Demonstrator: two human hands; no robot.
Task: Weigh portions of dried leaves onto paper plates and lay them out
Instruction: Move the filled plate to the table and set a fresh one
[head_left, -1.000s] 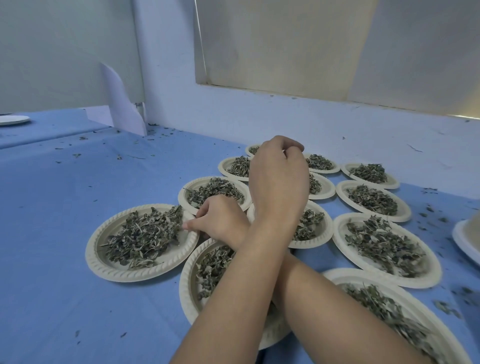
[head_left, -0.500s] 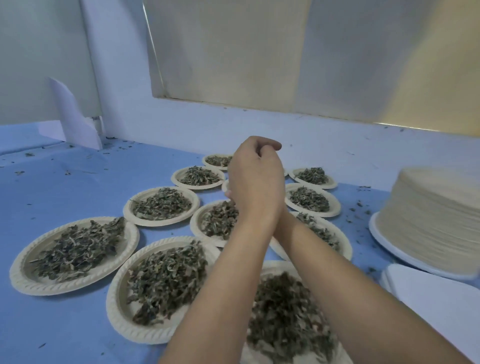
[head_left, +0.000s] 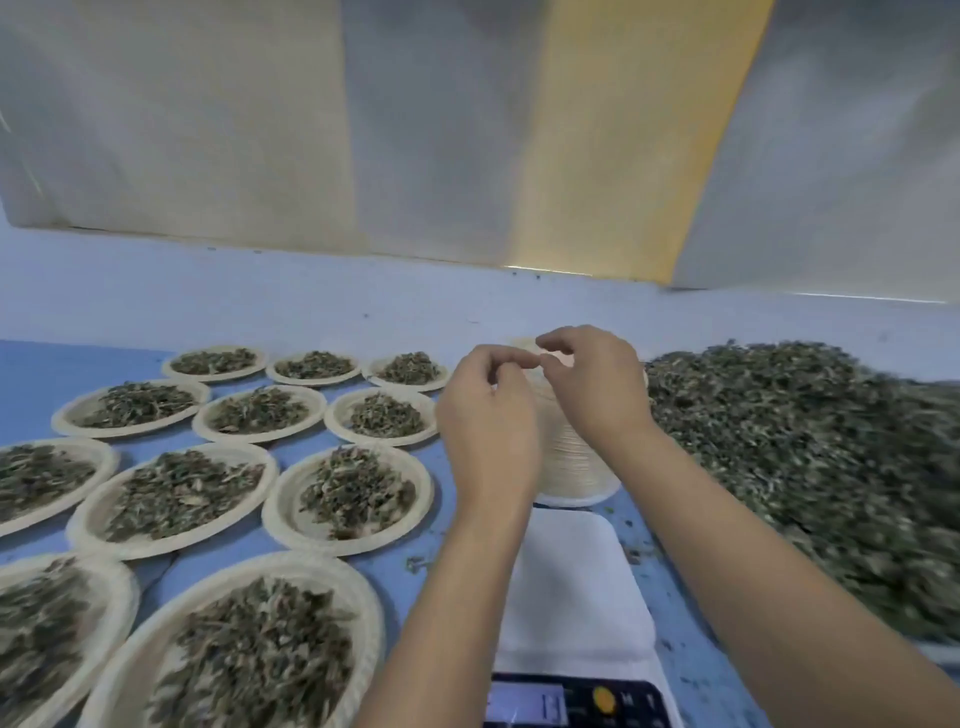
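2 hands, L (head_left: 488, 415) R (head_left: 597, 389), maybe pinching stack (head_left: 571, 467).

herb-sorting workrm w/ bulk leaf pile (head_left: 805, 467), scale (head_left: 571, 587), rows of plates (head_left: 337, 546).

Backdrop beyond my blue tablecloth (head_left: 31, 374)
Behind the tablecloth I see a pale blue wall band (head_left: 311, 291). Higher above the tablecloth hang grey-white sheets (head_left: 156, 130), with a yellow panel (head_left: 613, 156) between them.
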